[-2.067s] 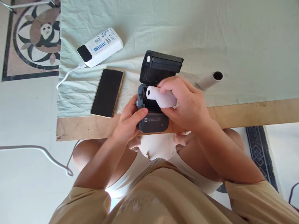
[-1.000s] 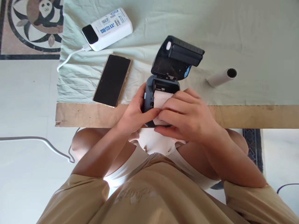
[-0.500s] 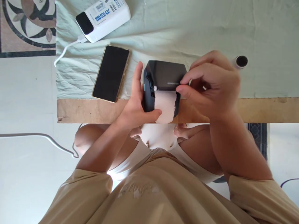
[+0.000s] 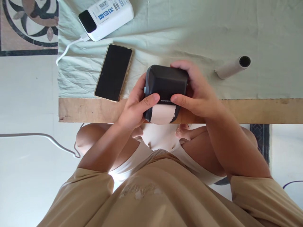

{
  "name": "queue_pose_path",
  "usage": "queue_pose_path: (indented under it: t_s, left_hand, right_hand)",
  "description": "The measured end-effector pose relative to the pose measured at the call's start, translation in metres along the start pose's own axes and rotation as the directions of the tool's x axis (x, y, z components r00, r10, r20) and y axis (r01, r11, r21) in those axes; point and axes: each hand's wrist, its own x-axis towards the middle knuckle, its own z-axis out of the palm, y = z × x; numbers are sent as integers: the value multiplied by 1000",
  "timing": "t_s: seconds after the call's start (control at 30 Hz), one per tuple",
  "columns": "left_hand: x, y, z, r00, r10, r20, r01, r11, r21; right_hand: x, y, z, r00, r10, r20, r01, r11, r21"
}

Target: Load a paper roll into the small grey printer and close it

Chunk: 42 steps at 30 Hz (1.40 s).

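A small black label printer (image 4: 169, 82) is held near the table's front edge, its lid down. From its front hangs a strip of pale label paper (image 4: 163, 114) with a ragged right edge. My left hand (image 4: 139, 102) grips the printer's left side, thumb on the lid's front. On the right side my right hand (image 4: 195, 90) wraps round it, its thumb near the printed lettering and fingers at the back corner. The undersides of both grips are hidden by the printer.
Left of the printer lies a phone (image 4: 114, 72). Behind it sits a white power bank (image 4: 111, 20) with a white cable (image 4: 68, 49) plugged in. A pale tube (image 4: 230, 67) with a dark end lies to the right on the green cloth (image 4: 189, 34). The wooden edge (image 4: 255, 111) borders the front.
The printer's lid has come down from partly raised to shut. My right hand has moved from the lid's front corner to wrap the printer's right side. My left thumb has moved onto the lid.
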Motion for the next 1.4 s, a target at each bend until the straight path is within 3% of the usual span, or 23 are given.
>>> queue_pose_path:
  t_s: [0.2, 0.3, 0.47, 0.63, 0.77, 0.93, 1.0, 1.13, 1.23, 1.4]
  left_hand:
    - [5, 3, -1, 999, -29, 19, 29, 1000, -9]
    - [7, 3, 1, 1000, -27, 11, 27, 998, -56]
    - [9, 2, 1, 991, -85, -99, 83, 996, -19]
    - [13, -3, -5, 997, -6, -82, 4, 1000, -28]
    - [17, 2, -1, 996, -88, -34, 86, 993, -76]
    - [14, 11, 2, 996, -86, 0, 86, 996, -8]
    - [12, 11, 0, 994, -99, 40, 98, 995, 19]
    - [9, 9, -3, 993, -94, 75, 93, 996, 12]
    - [8, 8, -3, 992, -87, 93, 85, 996, 18]
    - [8, 8, -2, 992, -65, 107, 65, 998, -2]
  right_hand:
    - [3, -2, 1, 1000, 15, 14, -15, 1000, 21]
    - [2, -2, 2, 999, 22, -32, -23, 999, -35]
    - [-2, -10, -2, 990, -102, -96, 87, 985, -150]
    - [-7, -22, -5, 990, -127, -58, 113, 974, -198]
    - [-9, -29, -3, 967, -139, -212, 78, 959, -272]
    - [-6, -34, 2, 856, -105, -506, -84, 938, -337]
    - [-4, -35, 5, 829, -108, -549, -123, 922, -367]
    - [-2, -41, 12, 922, -188, -337, -69, 779, -623]
    - [-4, -46, 15, 939, -244, -243, -33, 639, -768]
    - [-10, -49, 9, 974, -187, -128, 20, 634, -773]
